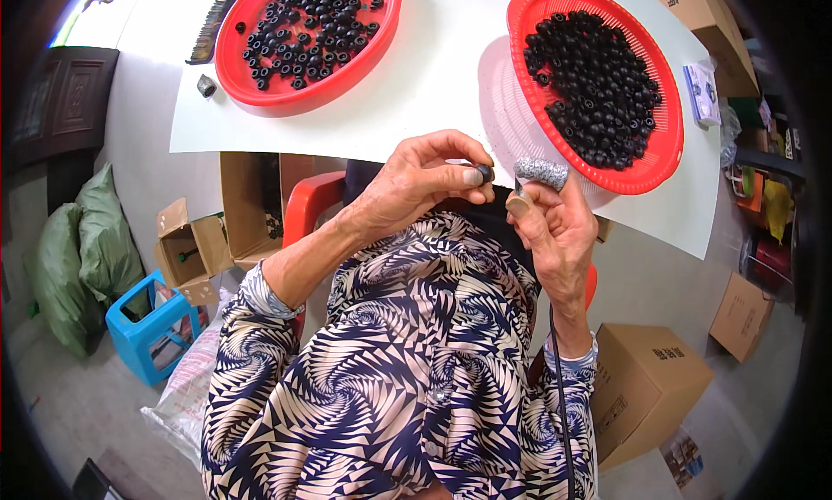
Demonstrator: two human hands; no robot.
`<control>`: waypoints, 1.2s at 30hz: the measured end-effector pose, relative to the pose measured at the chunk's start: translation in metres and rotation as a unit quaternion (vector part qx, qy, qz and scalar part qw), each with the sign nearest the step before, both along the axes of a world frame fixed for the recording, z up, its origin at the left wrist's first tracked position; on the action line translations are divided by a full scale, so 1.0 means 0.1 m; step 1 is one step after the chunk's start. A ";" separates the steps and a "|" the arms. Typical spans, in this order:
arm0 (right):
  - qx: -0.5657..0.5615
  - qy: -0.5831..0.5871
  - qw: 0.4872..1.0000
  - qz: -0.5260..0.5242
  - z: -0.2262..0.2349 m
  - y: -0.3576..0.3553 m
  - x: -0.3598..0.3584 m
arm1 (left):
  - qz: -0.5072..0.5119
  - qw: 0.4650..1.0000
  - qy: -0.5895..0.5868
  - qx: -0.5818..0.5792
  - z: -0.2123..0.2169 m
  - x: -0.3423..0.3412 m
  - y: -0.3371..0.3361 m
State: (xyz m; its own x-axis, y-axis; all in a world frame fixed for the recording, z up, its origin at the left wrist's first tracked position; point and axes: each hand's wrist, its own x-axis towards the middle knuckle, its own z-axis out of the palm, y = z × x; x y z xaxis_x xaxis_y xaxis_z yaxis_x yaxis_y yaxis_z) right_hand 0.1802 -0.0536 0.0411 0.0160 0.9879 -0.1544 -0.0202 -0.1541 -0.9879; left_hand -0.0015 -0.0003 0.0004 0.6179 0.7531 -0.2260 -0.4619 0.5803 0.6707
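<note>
Between the thumb and fingers of my left hand is a small round black piece, held just off the table's near edge. Close by on the right, my right hand pinches a small thin metal blade between thumb and forefinger; its handle, if any, is hidden. A silvery wrapping covers that forefinger. The two hands are a little apart. Beyond them, a red slotted basket holds many black round pieces at the right. A red tray at the left holds more, several showing hollow centres.
Both containers stand on a white table. A dark brush and a small grey lump lie by the tray; a small box is at the right edge. Cardboard boxes, a blue stool and green sacks surround my red chair.
</note>
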 end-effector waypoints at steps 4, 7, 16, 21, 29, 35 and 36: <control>-0.025 -0.021 0.999 0.037 -0.04 0.00 0.04 | -0.004 1.000 0.018 0.019 0.02 -0.02 0.01; -0.023 -0.029 0.998 0.042 -0.06 0.01 0.03 | -0.006 1.000 0.011 0.029 0.02 -0.02 0.00; -0.055 0.022 0.995 0.076 -0.06 0.04 0.01 | 0.013 0.994 0.067 0.087 0.05 -0.04 0.01; -0.053 -0.054 0.995 0.073 -0.03 0.02 0.05 | 0.022 0.998 0.049 0.032 0.03 -0.02 0.00; 0.140 -0.114 0.984 0.007 -0.14 -0.03 -0.02 | 0.008 0.998 -0.065 -0.015 -0.06 0.00 0.02; 0.147 -0.154 0.976 0.054 -0.07 0.00 -0.03 | -0.007 0.995 -0.089 -0.052 -0.11 -0.04 0.02; 0.116 -0.160 0.977 0.075 -0.04 0.00 -0.03 | -0.017 0.992 -0.098 -0.077 -0.10 -0.05 0.02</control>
State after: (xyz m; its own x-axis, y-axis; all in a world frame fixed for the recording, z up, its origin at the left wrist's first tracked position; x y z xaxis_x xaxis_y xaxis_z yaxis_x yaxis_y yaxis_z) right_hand 0.1769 -0.0538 0.0376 -0.1209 0.9907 0.0632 0.3004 0.0972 -0.9488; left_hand -0.0060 0.0018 -0.0095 0.6864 0.6966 -0.2089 -0.5530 0.6864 0.4723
